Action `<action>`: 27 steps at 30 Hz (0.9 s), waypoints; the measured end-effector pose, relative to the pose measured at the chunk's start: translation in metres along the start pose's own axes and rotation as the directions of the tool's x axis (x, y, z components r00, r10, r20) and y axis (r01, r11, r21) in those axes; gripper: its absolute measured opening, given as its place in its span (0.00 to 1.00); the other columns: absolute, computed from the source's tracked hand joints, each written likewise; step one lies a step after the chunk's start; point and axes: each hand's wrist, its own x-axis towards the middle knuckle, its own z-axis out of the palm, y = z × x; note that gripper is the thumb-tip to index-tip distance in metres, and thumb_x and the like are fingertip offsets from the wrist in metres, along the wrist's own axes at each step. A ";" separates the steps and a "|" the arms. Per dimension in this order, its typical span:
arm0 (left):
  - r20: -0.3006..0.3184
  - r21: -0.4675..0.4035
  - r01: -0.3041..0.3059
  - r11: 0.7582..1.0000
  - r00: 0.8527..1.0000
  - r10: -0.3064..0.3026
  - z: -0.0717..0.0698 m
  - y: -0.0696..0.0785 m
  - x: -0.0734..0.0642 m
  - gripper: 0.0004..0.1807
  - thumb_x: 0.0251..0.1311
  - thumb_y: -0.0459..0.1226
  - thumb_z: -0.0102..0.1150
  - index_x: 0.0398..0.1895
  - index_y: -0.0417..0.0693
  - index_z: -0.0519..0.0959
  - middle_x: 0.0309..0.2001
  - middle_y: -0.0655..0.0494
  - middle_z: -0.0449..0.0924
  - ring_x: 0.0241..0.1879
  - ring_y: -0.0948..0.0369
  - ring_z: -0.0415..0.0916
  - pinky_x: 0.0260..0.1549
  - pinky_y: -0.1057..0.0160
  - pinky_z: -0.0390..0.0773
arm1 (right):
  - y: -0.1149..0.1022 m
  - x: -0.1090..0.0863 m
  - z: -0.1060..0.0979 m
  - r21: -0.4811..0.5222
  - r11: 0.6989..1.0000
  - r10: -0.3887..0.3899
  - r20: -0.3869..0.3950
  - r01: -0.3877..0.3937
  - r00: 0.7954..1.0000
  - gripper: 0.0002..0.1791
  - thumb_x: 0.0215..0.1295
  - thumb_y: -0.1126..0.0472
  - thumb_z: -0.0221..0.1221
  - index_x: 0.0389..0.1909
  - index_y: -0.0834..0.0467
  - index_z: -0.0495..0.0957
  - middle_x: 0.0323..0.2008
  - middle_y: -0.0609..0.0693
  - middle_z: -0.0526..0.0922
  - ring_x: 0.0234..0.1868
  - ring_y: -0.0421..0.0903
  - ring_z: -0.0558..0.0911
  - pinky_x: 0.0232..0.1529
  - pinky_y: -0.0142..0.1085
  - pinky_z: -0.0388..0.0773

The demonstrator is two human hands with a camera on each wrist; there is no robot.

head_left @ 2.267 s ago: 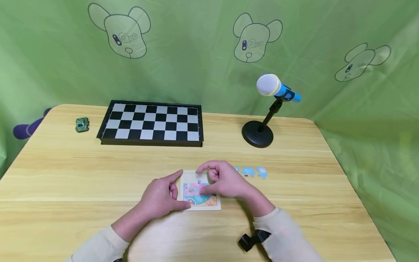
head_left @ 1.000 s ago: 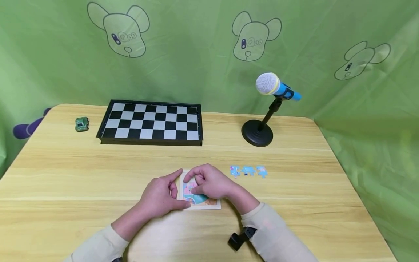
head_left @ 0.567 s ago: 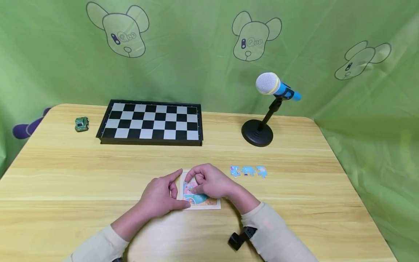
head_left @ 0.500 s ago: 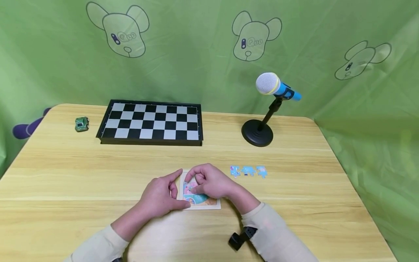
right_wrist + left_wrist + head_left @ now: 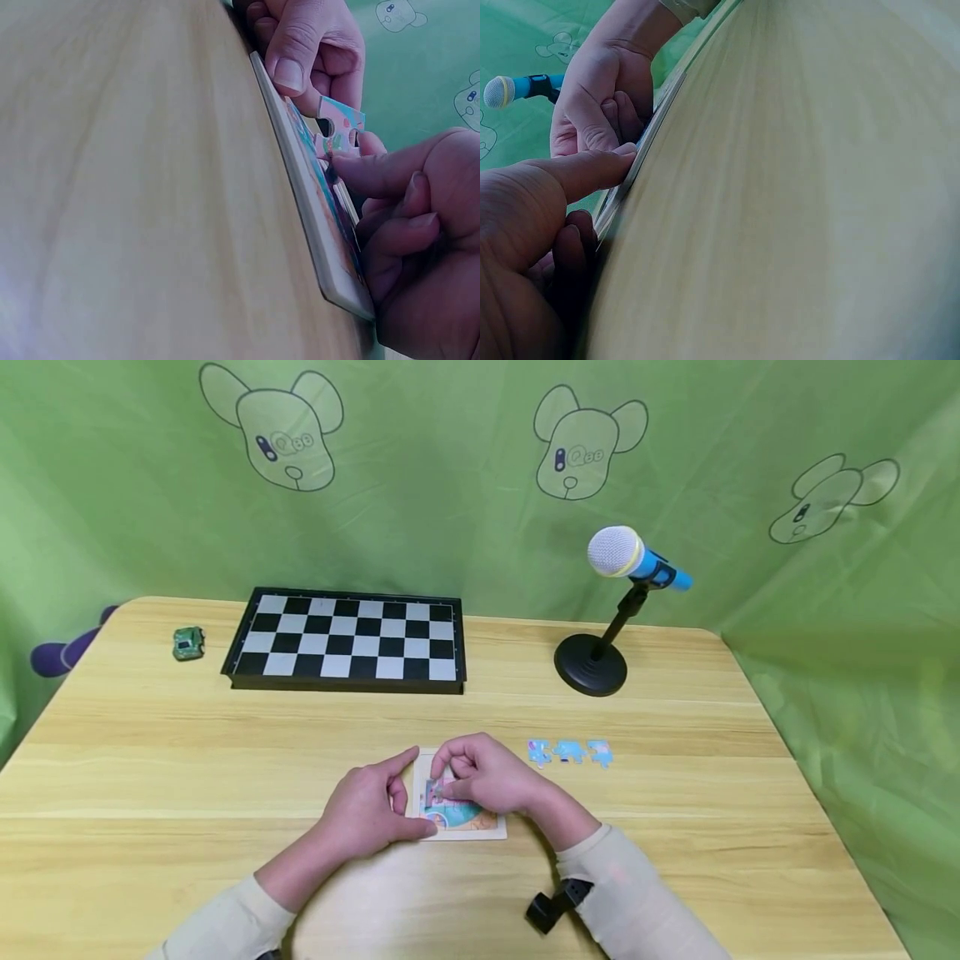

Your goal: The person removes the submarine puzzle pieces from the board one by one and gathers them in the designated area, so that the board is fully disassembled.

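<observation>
Pale wooden bench [image 5: 225, 760], green cloth [image 5: 465, 535] rising behind it! Along the far edge: toy car [image 5: 188, 643], chessboard [image 5: 345, 645], microphone [image 5: 617, 552] on its stand. Toward the middle lies the puzzle board [image 5: 472, 836], bare wood to its left, and the left hand's [image 5: 366, 810] wide grip spans its left edge, thumb at the near corner. The right hand's [image 5: 491, 777] grip, pinched narrow, holds a puzzle piece [image 5: 343, 118] tilted up over the board. Three loose pieces [image 5: 570, 751] lie beyond that wrist, well apart from the bench's right edge.
</observation>
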 end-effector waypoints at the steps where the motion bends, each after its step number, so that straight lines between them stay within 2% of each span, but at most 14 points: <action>1: 0.001 0.001 0.000 1.000 1.000 0.000 0.000 0.000 0.000 0.54 0.36 0.45 0.84 0.70 0.37 0.69 0.19 0.66 0.72 0.18 0.65 0.68 0.26 0.62 0.70 | 0.000 0.000 0.000 0.001 1.000 0.002 -0.001 -0.002 1.000 0.08 0.62 0.74 0.64 0.37 0.58 0.83 0.14 0.46 0.56 0.17 0.42 0.62 0.38 0.33 0.72; 5: 0.003 0.001 -0.001 1.000 1.000 0.001 0.000 -0.001 0.000 0.54 0.36 0.45 0.84 0.70 0.37 0.69 0.19 0.66 0.72 0.18 0.65 0.68 0.26 0.62 0.71 | 0.001 0.001 -0.001 -0.024 1.000 0.006 0.006 -0.006 1.000 0.10 0.61 0.72 0.67 0.41 0.57 0.85 0.14 0.46 0.56 0.18 0.42 0.64 0.36 0.32 0.71; 9: 0.006 0.004 -0.003 1.000 1.000 0.003 0.000 -0.001 0.000 0.54 0.36 0.45 0.84 0.70 0.38 0.69 0.19 0.66 0.72 0.18 0.65 0.68 0.25 0.62 0.70 | 0.000 0.000 -0.003 -0.054 0.999 0.002 0.016 -0.001 1.000 0.14 0.57 0.71 0.70 0.44 0.56 0.85 0.14 0.45 0.55 0.17 0.42 0.61 0.33 0.31 0.69; 13: 0.005 0.010 -0.007 1.000 1.000 0.007 0.000 -0.001 0.000 0.54 0.36 0.45 0.84 0.70 0.38 0.69 0.19 0.66 0.71 0.18 0.65 0.68 0.25 0.63 0.70 | 0.001 0.000 -0.005 -0.104 0.995 -0.007 0.017 0.009 1.000 0.16 0.52 0.69 0.74 0.42 0.55 0.85 0.13 0.45 0.57 0.16 0.42 0.61 0.34 0.32 0.71; 18: 0.002 0.010 -0.011 1.000 1.000 0.011 0.000 -0.001 0.000 0.54 0.36 0.45 0.84 0.70 0.37 0.69 0.19 0.66 0.71 0.19 0.65 0.68 0.26 0.63 0.71 | 0.005 0.002 -0.004 -0.163 0.987 -0.002 0.013 0.004 1.000 0.15 0.49 0.65 0.77 0.38 0.53 0.85 0.12 0.44 0.61 0.15 0.41 0.63 0.27 0.33 0.67; 22: 0.004 0.011 -0.010 1.000 1.000 0.010 0.000 0.000 0.000 0.54 0.37 0.45 0.84 0.70 0.37 0.69 0.19 0.66 0.72 0.19 0.65 0.68 0.26 0.63 0.70 | 0.004 0.000 -0.004 -0.171 0.985 -0.003 0.000 0.003 1.000 0.14 0.50 0.64 0.76 0.37 0.53 0.85 0.11 0.44 0.61 0.15 0.40 0.62 0.27 0.34 0.69; 27: 0.006 0.017 0.000 1.000 1.000 0.000 0.000 0.000 0.000 0.54 0.37 0.46 0.84 0.70 0.38 0.69 0.20 0.66 0.72 0.19 0.65 0.68 0.26 0.62 0.70 | 0.006 -0.006 -0.004 -0.161 0.986 -0.045 -0.045 0.037 0.998 0.13 0.52 0.62 0.76 0.38 0.51 0.85 0.12 0.43 0.59 0.15 0.40 0.60 0.36 0.35 0.73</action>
